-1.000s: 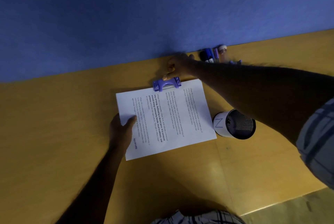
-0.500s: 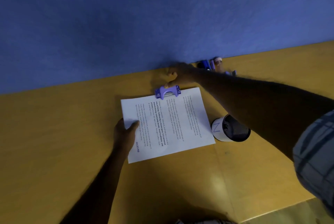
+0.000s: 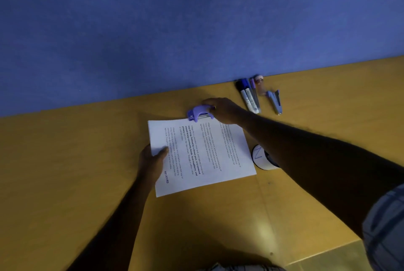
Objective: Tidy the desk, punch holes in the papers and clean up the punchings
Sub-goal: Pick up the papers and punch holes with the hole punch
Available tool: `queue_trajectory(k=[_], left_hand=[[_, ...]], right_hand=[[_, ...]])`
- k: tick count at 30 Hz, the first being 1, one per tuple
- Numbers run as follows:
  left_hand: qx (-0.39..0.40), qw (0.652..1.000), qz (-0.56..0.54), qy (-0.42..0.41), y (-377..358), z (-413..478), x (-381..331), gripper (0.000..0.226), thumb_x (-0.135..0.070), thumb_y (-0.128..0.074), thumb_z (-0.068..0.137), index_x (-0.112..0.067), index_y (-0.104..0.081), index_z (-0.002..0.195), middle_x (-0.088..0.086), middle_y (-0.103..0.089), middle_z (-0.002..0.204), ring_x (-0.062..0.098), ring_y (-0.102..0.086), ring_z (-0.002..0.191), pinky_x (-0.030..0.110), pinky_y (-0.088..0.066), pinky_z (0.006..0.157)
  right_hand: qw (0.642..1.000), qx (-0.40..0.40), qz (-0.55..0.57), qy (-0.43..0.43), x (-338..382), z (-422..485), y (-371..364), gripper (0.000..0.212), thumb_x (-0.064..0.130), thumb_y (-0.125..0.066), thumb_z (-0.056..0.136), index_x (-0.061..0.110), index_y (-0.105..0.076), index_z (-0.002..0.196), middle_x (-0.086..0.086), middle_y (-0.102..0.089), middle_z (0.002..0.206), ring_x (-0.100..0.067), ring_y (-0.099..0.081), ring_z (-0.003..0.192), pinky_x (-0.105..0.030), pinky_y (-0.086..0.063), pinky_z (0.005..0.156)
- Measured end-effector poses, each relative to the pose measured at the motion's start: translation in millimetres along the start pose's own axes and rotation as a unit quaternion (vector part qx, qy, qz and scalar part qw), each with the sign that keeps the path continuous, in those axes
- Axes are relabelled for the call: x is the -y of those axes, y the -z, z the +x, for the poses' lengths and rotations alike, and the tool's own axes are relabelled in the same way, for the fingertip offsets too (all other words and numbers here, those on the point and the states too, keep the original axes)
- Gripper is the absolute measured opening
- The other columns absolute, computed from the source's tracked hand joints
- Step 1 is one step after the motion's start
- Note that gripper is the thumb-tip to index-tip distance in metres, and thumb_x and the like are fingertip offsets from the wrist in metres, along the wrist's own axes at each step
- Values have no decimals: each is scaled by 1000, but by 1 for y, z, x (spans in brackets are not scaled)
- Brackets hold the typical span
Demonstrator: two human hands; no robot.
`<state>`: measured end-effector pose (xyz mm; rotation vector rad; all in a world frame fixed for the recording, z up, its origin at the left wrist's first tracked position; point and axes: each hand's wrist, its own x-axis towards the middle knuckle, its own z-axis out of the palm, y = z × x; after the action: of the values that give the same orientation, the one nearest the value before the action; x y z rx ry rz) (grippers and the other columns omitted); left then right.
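Observation:
A stack of printed white papers [image 3: 203,154] lies on the yellow desk [image 3: 65,172]. Its far edge sits in a purple hole punch [image 3: 197,113]. My right hand [image 3: 223,110] rests on the punch's right end, fingers curled over its handle. Against the papers' left edge lies my left hand [image 3: 152,161], thumb on top of the sheets, holding them. No punchings can be made out on the desk.
A white mesh pen cup [image 3: 263,157] lies on its side right of the papers, half hidden by my right arm. Markers [image 3: 248,94], pens and a purple stapler [image 3: 276,101] lie by the blue partition wall [image 3: 175,30]. The desk's edge runs at lower right.
My right hand came back from the wall side onto the hole punch. The view shifted, so the markers and stapler show in full. My left hand stays on the papers.

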<state>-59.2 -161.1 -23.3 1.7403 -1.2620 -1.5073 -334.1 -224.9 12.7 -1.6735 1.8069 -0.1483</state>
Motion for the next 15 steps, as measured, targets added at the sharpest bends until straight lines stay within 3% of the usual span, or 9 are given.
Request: queue_trajectory(k=[6, 9, 13, 15], left_hand=[[-6, 1000, -12, 1, 8, -15, 3, 23, -13, -61, 93, 0, -64, 112, 16, -71, 97, 26, -69, 77, 26, -51, 59], [-6, 1000, 0, 4, 13, -23, 8, 21, -16, -61, 93, -4, -65, 110, 15, -72, 94, 30, -70, 78, 30, -53, 60], [-22, 1000, -11, 12, 17, -34, 15, 21, -15, -62, 93, -3, -65, 110, 17, -71, 94, 31, -70, 79, 30, -52, 61], [-20, 1000, -9, 11, 19, -41, 16, 14, -16, -61, 93, -6, -65, 103, 17, -71, 91, 29, -70, 74, 30, -52, 57]], right_hand=[[999, 23, -1, -25, -1, -2, -2, 45, 19, -37, 103, 16, -37, 148, -17, -47, 146, -32, -52, 125, -29, -38, 88], [997, -22, 49, -46, 0, -13, 2, 43, 16, -37, 103, 15, -39, 146, -17, -47, 147, -32, -52, 126, -34, -43, 94], [980, -166, 111, -11, 19, -50, -8, 29, 12, -37, 101, 9, -61, 117, -14, -65, 114, -25, -61, 103, -31, -46, 82], [969, -210, 131, 24, 28, -78, -27, 21, 9, -43, 99, 7, -64, 98, -8, -65, 96, -21, -59, 89, -31, -45, 74]])
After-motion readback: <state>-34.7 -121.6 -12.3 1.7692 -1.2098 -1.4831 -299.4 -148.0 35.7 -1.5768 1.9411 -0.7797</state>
